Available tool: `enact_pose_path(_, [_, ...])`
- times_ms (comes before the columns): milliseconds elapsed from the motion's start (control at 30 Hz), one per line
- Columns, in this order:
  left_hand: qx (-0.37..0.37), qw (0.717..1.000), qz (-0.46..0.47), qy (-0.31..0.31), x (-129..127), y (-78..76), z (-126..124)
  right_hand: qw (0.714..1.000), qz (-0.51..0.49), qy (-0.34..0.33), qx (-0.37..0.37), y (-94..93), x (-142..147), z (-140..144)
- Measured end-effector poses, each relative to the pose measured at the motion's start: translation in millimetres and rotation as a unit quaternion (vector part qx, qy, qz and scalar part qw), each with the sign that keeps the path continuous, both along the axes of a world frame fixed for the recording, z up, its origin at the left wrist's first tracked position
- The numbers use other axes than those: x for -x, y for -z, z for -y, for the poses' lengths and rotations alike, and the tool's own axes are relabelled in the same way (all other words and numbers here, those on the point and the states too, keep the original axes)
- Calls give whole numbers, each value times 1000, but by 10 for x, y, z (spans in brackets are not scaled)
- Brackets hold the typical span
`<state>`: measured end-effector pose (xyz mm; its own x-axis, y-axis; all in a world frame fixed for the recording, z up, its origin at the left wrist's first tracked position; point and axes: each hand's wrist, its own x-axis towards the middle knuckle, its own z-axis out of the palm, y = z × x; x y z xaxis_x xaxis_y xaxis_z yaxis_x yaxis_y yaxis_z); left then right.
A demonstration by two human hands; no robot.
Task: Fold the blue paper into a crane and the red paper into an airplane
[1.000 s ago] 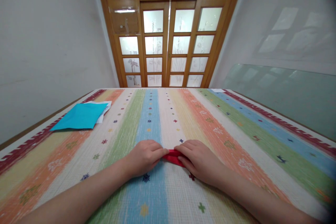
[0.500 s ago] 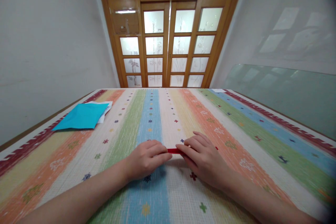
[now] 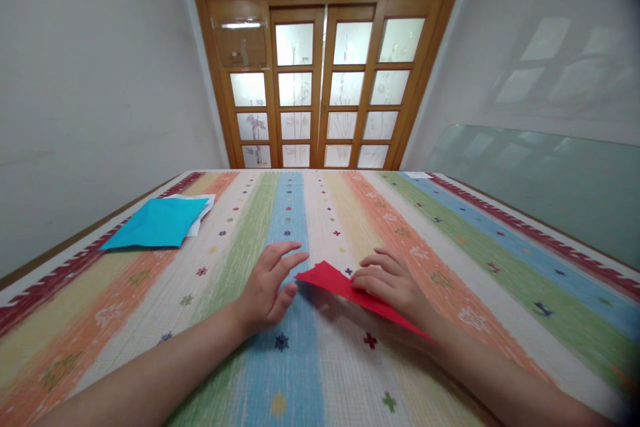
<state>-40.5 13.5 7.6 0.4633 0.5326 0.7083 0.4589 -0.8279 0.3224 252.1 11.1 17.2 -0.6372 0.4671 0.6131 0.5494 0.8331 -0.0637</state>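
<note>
A folded sheet of red paper (image 3: pixel 334 280) slants over the striped tablecloth, one pointed end toward the left and the other passing under my right wrist. My right hand (image 3: pixel 393 280) grips it from above, fingers bent over its upper side; the thumb is hidden. Just left of the paper's tip, my left hand (image 3: pixel 273 283) has its fingers and thumb spread, holding nothing. A small gap separates that hand from the paper.
Blue paper (image 3: pixel 157 221) lies at the left of the table, with white paper (image 3: pixel 206 213) partly under it. A small white piece (image 3: pixel 417 175) rests at the far right edge. The patterned tablecloth (image 3: pixel 240 380) covers the table; wooden glazed doors (image 3: pixel 323 80) stand beyond.
My left hand has let go of the red paper and spread its fingers. The paper, earlier a thin strip between both hands, has turned and now shows a broad face.
</note>
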Motion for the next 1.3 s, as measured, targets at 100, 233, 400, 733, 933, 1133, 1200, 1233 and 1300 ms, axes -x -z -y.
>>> enact_pose_path(100, [3,999,-44,31,-28,-29,6,998,-7,-47,43,26,15,-50])
enact_pose_path(233, [40,986,-137,88,-117,-63,40,994,5,-98,57,107,16,-114])
enact_pose_path(400, [77,963,-232,118,-172,-59,58,989,75,-115,62,226,-5,-186])
enact_pose_path(733, [107,948,-285,95,-174,-76,110,992,12,43,122,82,-97,-161])
enact_pose_path(933, [75,959,-267,57,-207,-57,118,986,44,-21,157,-113,-122,-44])
enact_pose_path(1133, [20,965,-257,55,-208,15,36,966,157,-60,197,-252,63,172])
enact_pose_path(1200, [4,966,-251,54,-203,29,10,963,178,-45,199,-273,98,207])
enact_pose_path(1233, [0,967,-247,53,-200,31,1,962,184,-38,199,-275,103,211])
enact_pose_path(1300, [-2,970,-238,52,-194,26,-4,963,187,-29,193,-259,88,190])
